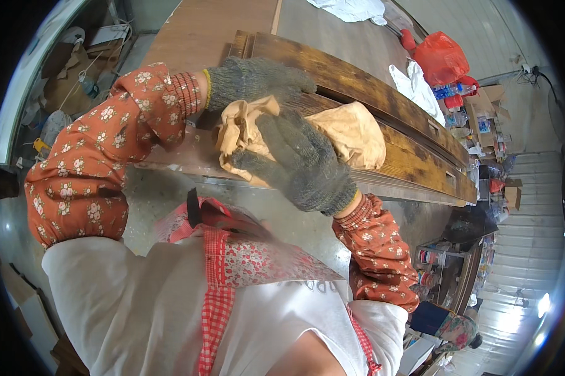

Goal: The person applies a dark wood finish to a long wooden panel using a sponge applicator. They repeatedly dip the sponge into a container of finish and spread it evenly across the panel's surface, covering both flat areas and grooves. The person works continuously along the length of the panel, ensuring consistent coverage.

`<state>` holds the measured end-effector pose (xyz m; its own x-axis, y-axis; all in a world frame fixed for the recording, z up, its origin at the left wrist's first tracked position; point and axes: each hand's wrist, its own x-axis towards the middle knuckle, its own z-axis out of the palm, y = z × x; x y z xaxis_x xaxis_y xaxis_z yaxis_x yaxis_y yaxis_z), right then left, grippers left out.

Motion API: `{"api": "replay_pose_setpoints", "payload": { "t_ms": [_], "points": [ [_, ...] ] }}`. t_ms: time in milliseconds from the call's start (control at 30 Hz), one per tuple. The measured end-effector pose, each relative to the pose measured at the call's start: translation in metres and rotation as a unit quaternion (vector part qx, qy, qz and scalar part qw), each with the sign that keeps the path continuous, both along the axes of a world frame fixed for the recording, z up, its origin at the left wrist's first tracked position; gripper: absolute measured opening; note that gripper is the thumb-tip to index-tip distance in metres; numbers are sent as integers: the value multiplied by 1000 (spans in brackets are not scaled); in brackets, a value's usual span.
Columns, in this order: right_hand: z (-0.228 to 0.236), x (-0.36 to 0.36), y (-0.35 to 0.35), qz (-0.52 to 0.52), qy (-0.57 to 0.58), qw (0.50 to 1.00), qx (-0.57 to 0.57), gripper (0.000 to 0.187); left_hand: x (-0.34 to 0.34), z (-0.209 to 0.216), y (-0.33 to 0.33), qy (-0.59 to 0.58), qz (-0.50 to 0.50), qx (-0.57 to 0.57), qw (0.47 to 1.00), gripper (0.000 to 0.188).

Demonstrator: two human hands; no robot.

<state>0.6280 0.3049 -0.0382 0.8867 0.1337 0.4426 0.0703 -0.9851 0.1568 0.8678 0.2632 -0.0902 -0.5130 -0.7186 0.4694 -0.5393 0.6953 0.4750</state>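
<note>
Long boards with a dark, scorched-looking brown finish (pixel 382 78) lie side by side on a table before me. My right hand (pixel 301 156), in a dark grey knit glove, grips a crumpled tan cloth (pixel 354 135) against the nearer board. Folds of that cloth bulge out on both sides of the glove. Farther left, my left hand (pixel 257 81) wears a matching glove with a yellow cuff edge. It lies stretched out across the boards' left part, just beyond the cloth, and holds nothing that I can see.
A brown sheet (pixel 198 34) covers the table's far left. White cloth (pixel 414 91), a red plastic bag (pixel 442 57) and bottles lie beyond the boards at right. Cluttered shelving (pixel 88 69) stands left. Another person (pixel 455 329) is at the lower right.
</note>
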Motion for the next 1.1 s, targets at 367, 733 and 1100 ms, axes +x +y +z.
{"api": "replay_pose_setpoints", "payload": {
  "t_ms": [367,733,1100],
  "points": [
    [6,20,13,-8,-47,996,-74,41,-1,34,19,71,-114,40,990,63],
    [48,-21,-19,14,-93,863,496,32,24,61,30,-59,73,56,994,36],
    [108,-154,-148,-214,-279,843,407,46,-116,80,40,-273,273,-156,909,65]
  ]
}}
